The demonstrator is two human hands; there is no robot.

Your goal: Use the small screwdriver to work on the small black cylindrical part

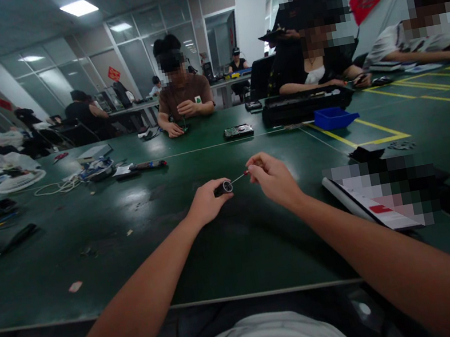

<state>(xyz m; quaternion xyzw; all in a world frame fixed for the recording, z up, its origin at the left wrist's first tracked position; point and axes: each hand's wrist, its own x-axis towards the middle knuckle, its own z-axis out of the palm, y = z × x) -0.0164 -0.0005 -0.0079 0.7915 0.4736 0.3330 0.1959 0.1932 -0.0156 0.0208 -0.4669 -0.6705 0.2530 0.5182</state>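
My left hand (208,201) is closed around a small black cylindrical part (223,188), whose round silvery end faces right. In my right hand (269,177) is a thin screwdriver (239,177) with a red section near the fingers, pinched between thumb and fingertips. Its metal shaft points left and its tip is at the round end of the black part; whether the tip is inside cannot be made out. Both hands are raised a little over the green table (241,258), near its middle.
Farther back lie a hard drive (238,131), a long black casing (305,106) and a blue bin (334,118). A white-edged panel (371,206) rests at right, a large screwdriver (19,236) at left. A person (183,97) works across the table.
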